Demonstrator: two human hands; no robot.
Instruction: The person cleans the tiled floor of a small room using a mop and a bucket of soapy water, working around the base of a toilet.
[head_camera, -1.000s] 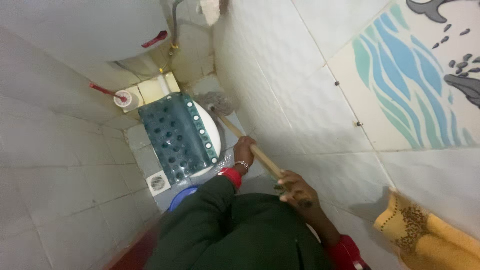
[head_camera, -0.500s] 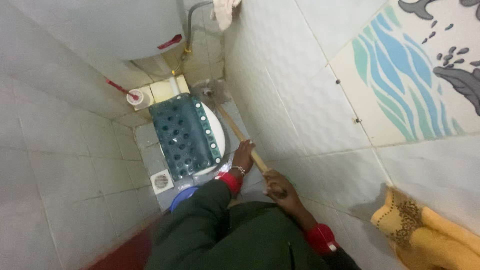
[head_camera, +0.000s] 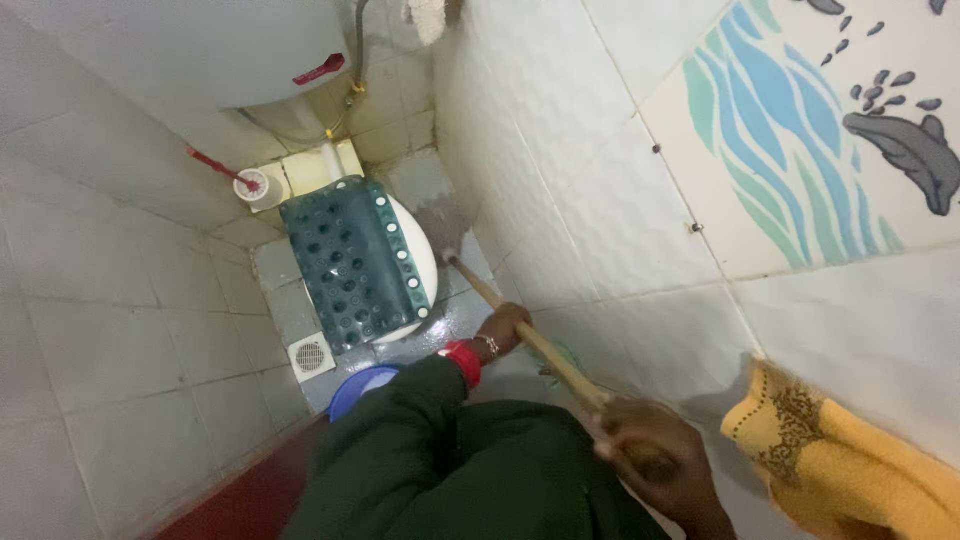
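Note:
Both my hands grip a long wooden mop handle (head_camera: 520, 325). My left hand (head_camera: 503, 329) holds it lower down, near the toilet. My right hand (head_camera: 650, 455) holds the upper end close to my body. The grey mop head (head_camera: 447, 226) rests on the wet floor between the toilet and the right tiled wall. The white toilet (head_camera: 425, 262) is covered by a dark green dotted mat (head_camera: 352, 262). My dark green sleeves with red cuffs fill the bottom of the view.
A white water tank (head_camera: 200, 50) hangs above. A toilet brush (head_camera: 245, 183) with a red handle stands in the far corner. A floor drain (head_camera: 311, 355) and a blue bowl (head_camera: 360, 387) lie near me. A yellow towel (head_camera: 840, 465) hangs at the right.
The view has shifted and come closer. My hands stay on the handle, and the mop head still lies beside the toilet on the right.

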